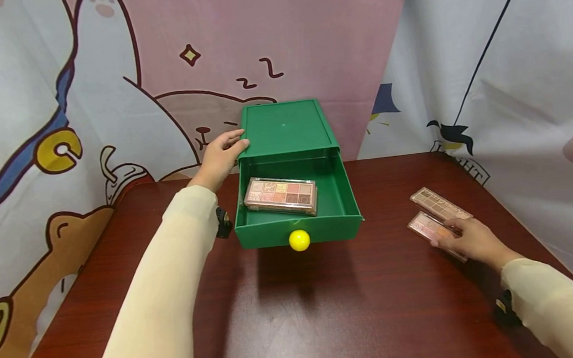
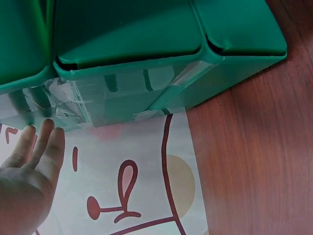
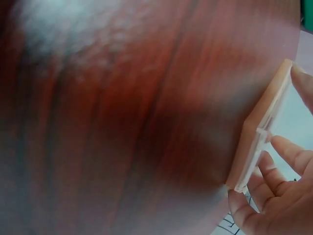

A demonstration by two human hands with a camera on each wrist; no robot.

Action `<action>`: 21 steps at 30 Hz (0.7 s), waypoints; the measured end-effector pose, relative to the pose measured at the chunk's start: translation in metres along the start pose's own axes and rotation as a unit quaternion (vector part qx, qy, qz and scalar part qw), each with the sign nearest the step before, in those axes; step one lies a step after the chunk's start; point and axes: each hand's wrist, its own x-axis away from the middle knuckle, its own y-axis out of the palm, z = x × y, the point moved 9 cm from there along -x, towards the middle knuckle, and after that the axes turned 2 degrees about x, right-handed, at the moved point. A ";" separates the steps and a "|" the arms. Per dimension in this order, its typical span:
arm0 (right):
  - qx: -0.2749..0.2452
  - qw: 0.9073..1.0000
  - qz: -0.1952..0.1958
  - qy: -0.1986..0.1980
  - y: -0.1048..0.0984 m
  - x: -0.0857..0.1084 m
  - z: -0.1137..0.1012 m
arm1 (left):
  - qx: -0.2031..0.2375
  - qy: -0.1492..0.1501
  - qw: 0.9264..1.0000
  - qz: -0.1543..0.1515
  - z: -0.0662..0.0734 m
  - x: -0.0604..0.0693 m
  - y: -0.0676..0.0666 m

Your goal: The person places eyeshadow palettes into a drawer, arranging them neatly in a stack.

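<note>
A green drawer box (image 1: 285, 126) stands at the back of the table with its drawer (image 1: 332, 227) pulled out. In that drawer lies an eyeshadow palette (image 1: 282, 196) with a clear lid. My left hand (image 1: 219, 159) touches the box's left top edge, its fingers fairly straight in the left wrist view. At the right, my right hand (image 1: 478, 243) holds a pinkish eyeshadow palette (image 1: 425, 226) by its edges, with thumb and fingers round it in the right wrist view. A browner palette (image 1: 438, 203) lies just behind it, partly hidden by the hand.
A round yellow knob (image 1: 299, 240) sticks out from the drawer front, which overhangs the dark red-brown table (image 1: 296, 322). Printed cloth (image 1: 337, 42) hangs close behind the box and along both sides. Clear tape (image 2: 171, 95) runs over the box's side.
</note>
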 end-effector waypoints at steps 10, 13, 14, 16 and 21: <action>0.005 0.999 -0.025 0.028 0.006 0.001 0.008 | -0.005 0.001 1.000 0.002 0.000 -0.001 -0.002; 0.011 0.999 -0.019 0.025 0.004 0.000 0.007 | -0.007 0.001 1.000 0.003 -0.001 -0.002 -0.003; 0.011 0.999 -0.019 0.026 0.004 0.000 0.006 | -0.007 0.000 1.000 0.004 -0.001 -0.002 -0.003; 0.012 0.999 -0.022 0.030 0.003 -0.001 0.005 | -0.005 -0.001 1.000 0.005 -0.002 -0.002 -0.003; -0.011 0.998 -0.031 0.046 -0.002 -0.003 -0.002 | 0.001 0.003 1.000 0.005 -0.003 -0.003 -0.001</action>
